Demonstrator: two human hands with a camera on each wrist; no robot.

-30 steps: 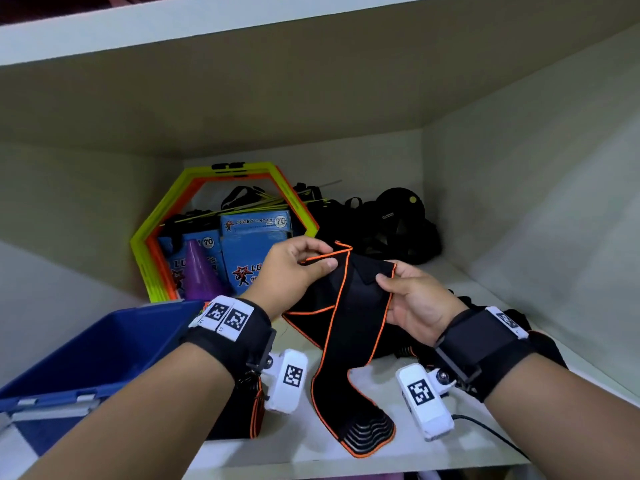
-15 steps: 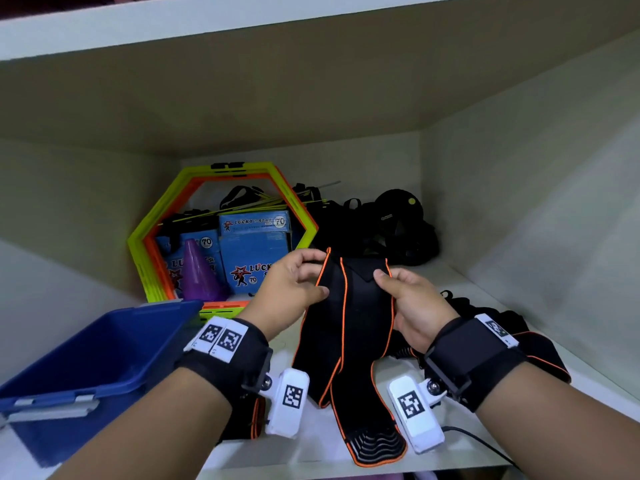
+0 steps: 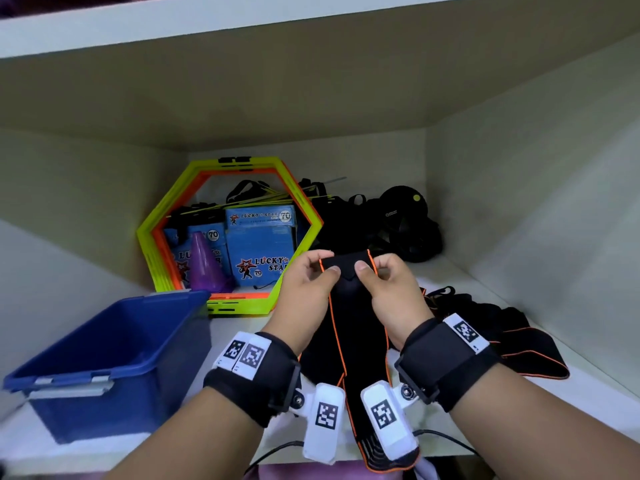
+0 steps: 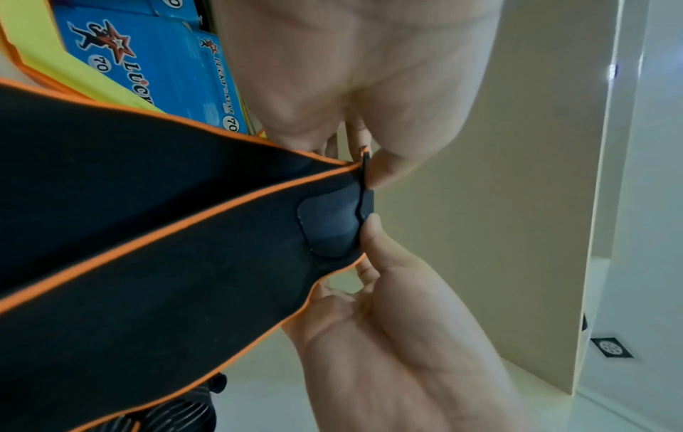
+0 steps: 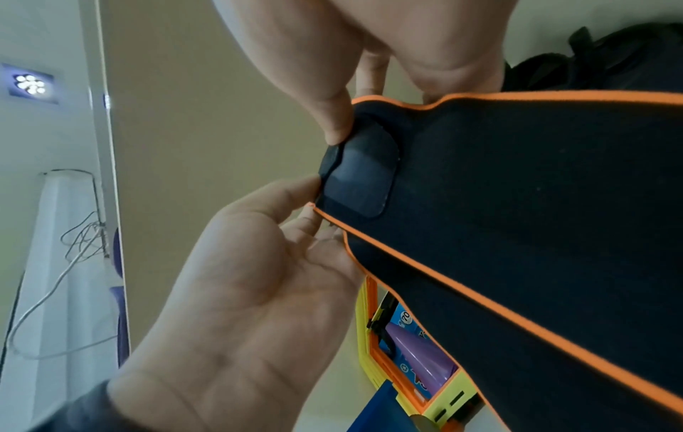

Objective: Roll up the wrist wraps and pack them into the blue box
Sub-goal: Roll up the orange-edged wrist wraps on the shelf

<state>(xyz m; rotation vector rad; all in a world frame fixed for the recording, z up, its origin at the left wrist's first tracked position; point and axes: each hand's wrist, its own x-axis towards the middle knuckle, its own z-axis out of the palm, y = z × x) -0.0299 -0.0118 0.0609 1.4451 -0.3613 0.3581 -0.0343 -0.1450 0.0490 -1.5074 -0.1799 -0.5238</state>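
1. The wrap is a long black band edged in orange, with a darker rounded patch at its top end; it hangs from the hands over the shelf, and its ribbed lower end lies at the shelf's front edge.
2. The left hand pinches the wrap's top left corner between thumb and curled fingers.
3. The right hand pinches the top right corner the same way; the two thumbs sit close together on the top edge, either side of the patch.
4. The box, dark blue plastic with a grey latch, stands open on the shelf to the left of the hands, apart from the wrap.
5. One wrap is in the hands; at least one more black-and-orange wrap lies on the shelf to the right, though how many lie in that pile I cannot tell.
6. There is one box and two hands.
7. Behind stand a stack of yellow and orange hexagon rings, one purple cone, and several light-blue cartons.
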